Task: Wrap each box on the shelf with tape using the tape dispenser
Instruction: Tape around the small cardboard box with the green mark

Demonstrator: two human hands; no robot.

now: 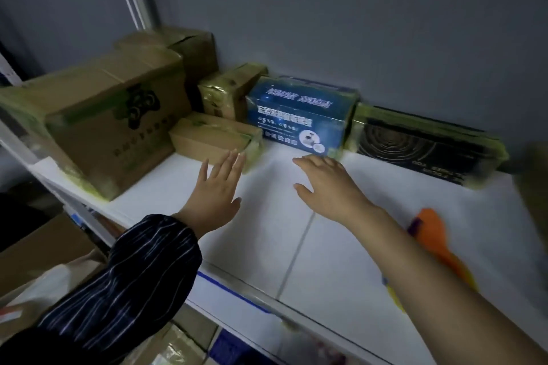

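On the white shelf [296, 246] stand several boxes banded with greenish tape. A blue printed box [299, 117] sits in the middle at the back. A small brown box [212, 136] lies left of it, and a flat black box [421, 144] lies to its right. My left hand [215, 191] is open above the shelf, fingertips near the small brown box. My right hand [326, 184] is open too, fingertips just in front of the blue box. Both hands hold nothing. An orange tape dispenser [436, 234] lies on the shelf at the right, partly behind my right forearm.
A large brown carton [106, 124] with a game-controller print fills the shelf's left end, with more taped cartons [231, 89] behind it. A grey wall backs the shelf. Below the shelf edge are cardboard boxes [38, 249] and a white bag [47, 284].
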